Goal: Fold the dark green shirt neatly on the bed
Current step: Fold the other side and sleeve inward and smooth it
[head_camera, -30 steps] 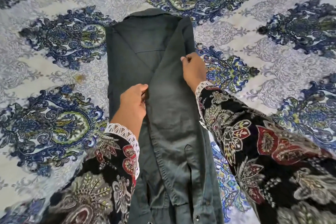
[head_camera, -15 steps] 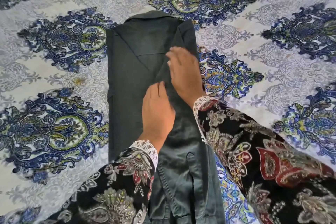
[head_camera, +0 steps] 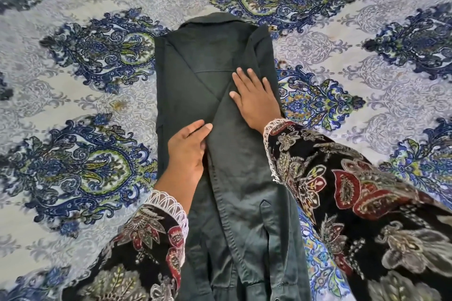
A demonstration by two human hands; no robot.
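Dark green shirt, plain. Pale grey bedspread with blue, navy and lime-green damask medallions. Black sleeves with red and grey paisley florals, white lace cuffs.

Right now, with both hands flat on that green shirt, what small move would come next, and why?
Probably slide the right hand down along the folded-over sleeve panel toward the hem, smoothing it. The dark green shirt already lies as a narrow strip with both sides folded in, the left hand pressing at the panel's edge, but the lower part near the person looks rumpled.
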